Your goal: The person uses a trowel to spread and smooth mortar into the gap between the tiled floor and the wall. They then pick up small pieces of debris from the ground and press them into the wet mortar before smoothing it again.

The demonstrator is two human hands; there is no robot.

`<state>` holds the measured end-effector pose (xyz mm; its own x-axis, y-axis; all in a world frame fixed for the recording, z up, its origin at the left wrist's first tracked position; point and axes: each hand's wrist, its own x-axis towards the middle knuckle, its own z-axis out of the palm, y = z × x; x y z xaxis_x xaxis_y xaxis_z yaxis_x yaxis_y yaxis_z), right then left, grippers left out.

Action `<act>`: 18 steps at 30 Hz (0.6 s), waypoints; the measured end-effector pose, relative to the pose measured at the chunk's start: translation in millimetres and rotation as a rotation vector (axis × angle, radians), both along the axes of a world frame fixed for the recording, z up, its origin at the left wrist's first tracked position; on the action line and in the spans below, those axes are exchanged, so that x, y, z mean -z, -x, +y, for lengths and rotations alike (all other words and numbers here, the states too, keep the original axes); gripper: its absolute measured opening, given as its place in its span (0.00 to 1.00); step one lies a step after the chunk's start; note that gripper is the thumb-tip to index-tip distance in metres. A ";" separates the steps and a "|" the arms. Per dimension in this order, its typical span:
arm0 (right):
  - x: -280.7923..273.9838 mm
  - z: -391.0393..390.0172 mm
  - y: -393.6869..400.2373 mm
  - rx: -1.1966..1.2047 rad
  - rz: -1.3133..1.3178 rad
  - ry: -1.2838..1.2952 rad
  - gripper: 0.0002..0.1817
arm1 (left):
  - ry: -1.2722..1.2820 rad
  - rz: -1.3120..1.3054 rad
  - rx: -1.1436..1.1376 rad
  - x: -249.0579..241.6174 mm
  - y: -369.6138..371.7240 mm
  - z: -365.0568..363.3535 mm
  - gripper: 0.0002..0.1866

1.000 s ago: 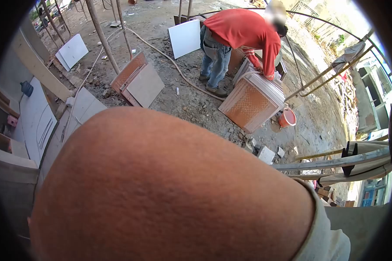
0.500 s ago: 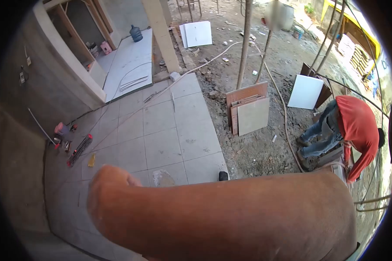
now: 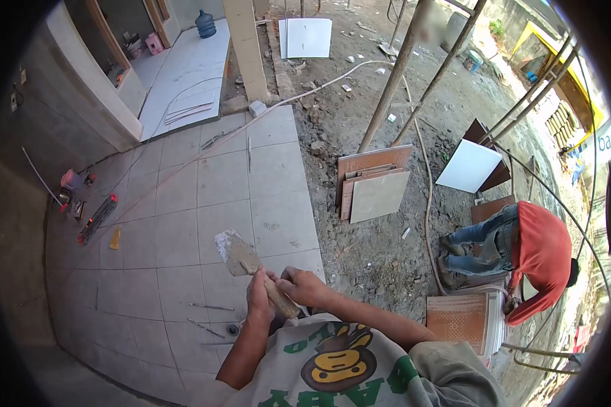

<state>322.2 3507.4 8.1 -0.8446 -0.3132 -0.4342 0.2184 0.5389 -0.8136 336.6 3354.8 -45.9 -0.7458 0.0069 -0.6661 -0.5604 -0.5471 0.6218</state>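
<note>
A pointed trowel [image 3: 239, 256] with pale mortar on its blade is in front of my body, blade toward the upper left. My left hand [image 3: 258, 296] is closed along the left side of its wooden handle. From the other side, my right hand [image 3: 304, 287] has its curled fingers against the handle near the blade; the fingertips are partly hidden. Beneath the trowel lies a floor of large grey tiles [image 3: 176, 244]. Several thin rods [image 3: 207, 330] and a small dark round object [image 3: 233, 330] rest near my left forearm.
A co-worker in a red shirt [image 3: 544, 251] bends over stacked tiles [image 3: 457, 317] at right. More tiles [image 3: 379, 197] lean by wooden poles [image 3: 395, 81]. A hose [image 3: 424, 203] crosses the dirt. A red-and-black tile cutter [image 3: 98, 218] and pink bucket [image 3: 72, 180] are at left.
My right arm, raised across the view before, has come down to the trowel. Both hands and my shirt are now visible. The co-worker remains bent over, and the view has shifted.
</note>
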 end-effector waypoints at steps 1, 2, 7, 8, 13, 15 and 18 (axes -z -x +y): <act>-6.2 -1.8 3.5 -0.009 -0.025 -0.010 0.20 | -0.008 0.013 0.004 -2.1 15.5 9.8 0.20; -12.8 -0.7 4.5 0.015 0.034 0.015 0.28 | -0.001 0.033 0.010 -4.3 27.8 18.4 0.23; 14.8 14.3 57.7 0.099 -0.111 0.116 0.35 | -0.119 0.151 0.279 -25.3 83.8 44.4 0.26; 12.4 18.5 70.2 0.225 -0.192 0.220 0.32 | -0.077 0.184 0.307 -30.4 94.1 49.7 0.23; 22.2 32.5 124.7 0.582 -0.357 0.552 0.16 | 0.073 0.233 0.512 -17.7 147.3 50.8 0.17; 52.9 31.7 146.2 0.687 -0.348 0.492 0.21 | 0.191 0.067 0.588 -17.2 173.4 48.3 0.17; 69.0 29.0 172.6 0.689 -0.277 0.155 0.20 | 0.190 0.037 0.655 12.5 205.6 34.4 0.21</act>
